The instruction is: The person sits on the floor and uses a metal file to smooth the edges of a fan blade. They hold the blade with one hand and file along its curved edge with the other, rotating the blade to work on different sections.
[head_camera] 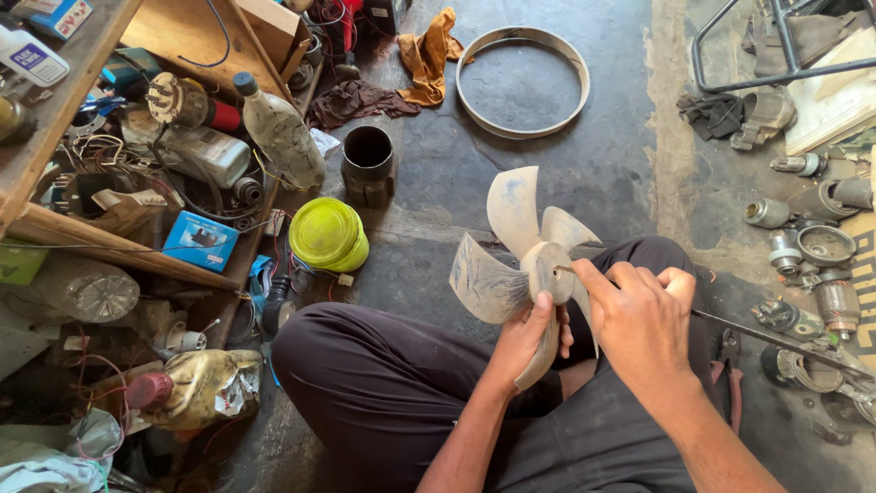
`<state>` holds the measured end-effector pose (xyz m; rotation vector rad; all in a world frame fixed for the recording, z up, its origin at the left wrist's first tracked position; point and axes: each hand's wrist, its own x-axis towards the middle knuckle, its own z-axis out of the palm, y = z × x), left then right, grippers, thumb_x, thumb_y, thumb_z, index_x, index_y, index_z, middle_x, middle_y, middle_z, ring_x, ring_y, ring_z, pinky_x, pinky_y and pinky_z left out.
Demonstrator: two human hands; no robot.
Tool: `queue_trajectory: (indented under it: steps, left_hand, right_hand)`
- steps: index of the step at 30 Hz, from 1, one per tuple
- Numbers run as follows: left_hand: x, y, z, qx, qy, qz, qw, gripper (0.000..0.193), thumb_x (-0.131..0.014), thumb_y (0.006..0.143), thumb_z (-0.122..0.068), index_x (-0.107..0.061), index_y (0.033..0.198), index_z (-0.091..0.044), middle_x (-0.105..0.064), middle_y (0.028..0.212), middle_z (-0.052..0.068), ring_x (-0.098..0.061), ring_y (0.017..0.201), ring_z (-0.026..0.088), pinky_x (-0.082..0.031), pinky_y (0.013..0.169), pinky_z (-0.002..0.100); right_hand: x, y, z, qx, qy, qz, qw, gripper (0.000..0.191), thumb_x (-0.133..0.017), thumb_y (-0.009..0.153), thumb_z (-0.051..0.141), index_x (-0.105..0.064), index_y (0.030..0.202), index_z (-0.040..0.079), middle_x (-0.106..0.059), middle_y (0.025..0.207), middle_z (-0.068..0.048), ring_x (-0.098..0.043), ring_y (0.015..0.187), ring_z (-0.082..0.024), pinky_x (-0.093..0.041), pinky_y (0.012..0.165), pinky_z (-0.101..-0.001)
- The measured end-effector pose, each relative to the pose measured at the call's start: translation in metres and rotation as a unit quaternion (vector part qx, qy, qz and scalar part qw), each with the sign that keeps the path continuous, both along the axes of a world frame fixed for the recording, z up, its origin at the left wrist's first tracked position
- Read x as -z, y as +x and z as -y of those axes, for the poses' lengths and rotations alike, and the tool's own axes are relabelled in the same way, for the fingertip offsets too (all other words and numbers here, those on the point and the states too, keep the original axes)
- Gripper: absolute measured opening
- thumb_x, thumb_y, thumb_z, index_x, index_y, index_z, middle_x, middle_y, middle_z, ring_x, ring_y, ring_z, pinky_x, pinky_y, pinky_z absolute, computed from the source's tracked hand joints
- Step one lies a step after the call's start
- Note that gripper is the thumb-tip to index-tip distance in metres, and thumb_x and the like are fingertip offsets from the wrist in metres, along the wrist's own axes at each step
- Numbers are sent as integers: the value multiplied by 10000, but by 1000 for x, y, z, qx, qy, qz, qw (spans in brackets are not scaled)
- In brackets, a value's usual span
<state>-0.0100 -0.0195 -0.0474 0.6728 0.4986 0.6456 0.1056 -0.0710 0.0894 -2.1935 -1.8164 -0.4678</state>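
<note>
Two hands meet over the lap of a person sitting cross-legged on the dark concrete floor [547,164]. The left hand [529,338] is closed around the lower part of a dusty, pale grey plastic fan blade wheel [525,256], its thumb lying up against the round hub; one blade runs down behind the palm and is partly hidden. The right hand [643,319] is curled shut on a thin metal tool [564,268], of which only the tip shows, touching the hub; what kind of tool it is I cannot make out. The wheel is held upright just above the knees in black trousers [383,383]. To the left a cluttered wooden shelf [128,251] holds bottles, wires and a small blue box [201,239], much of it tangled and hard to tell apart. A yellow-green round lid [327,235] and a dark metal cylinder [368,164] sit on the floor beside it. Farther off lies a grey metal ring [523,82]. Motor parts [812,246] crowd the right edge, cut off by the frame.
</note>
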Motion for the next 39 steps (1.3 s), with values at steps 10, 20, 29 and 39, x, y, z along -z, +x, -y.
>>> queue_trajectory:
  steps: [10,20,29,39]
  left_hand:
    - [-2,-3,1,24,14,-5,1000,501,-518,1084,-483,-607,1022,6,-627,812,89,-634,678,157,-538,598,294]
    - [-9,-5,0,48,-56,71,995,495,-513,1063,-499,-564,1155,-15,-606,942,84,-642,718,164,-544,602,301]
    - [-2,-6,-2,60,-65,82,993,531,-510,1091,-508,-567,1125,19,-609,930,91,-638,717,175,-549,610,308]
    - [-10,-6,-3,67,-96,102,988,479,-484,1091,-486,-566,1120,-15,-618,917,91,-649,708,190,-557,605,322]
  right_hand:
    - [2,-6,6,40,-51,36,997,291,-677,870,116,-732,1140,210,-585,704,-6,-628,702,-196,-350,805,-433]
    - [-5,4,3,-19,-12,-11,1000,256,-679,864,123,-742,1099,202,-591,703,9,-627,691,-194,-348,805,-441]
    - [4,4,2,44,-34,11,998,221,-680,901,158,-741,1105,216,-628,721,-9,-650,690,-211,-334,776,-451]
    - [11,-1,3,60,-14,3,998,247,-662,884,137,-752,1100,215,-626,701,-13,-654,686,-209,-335,783,-450]
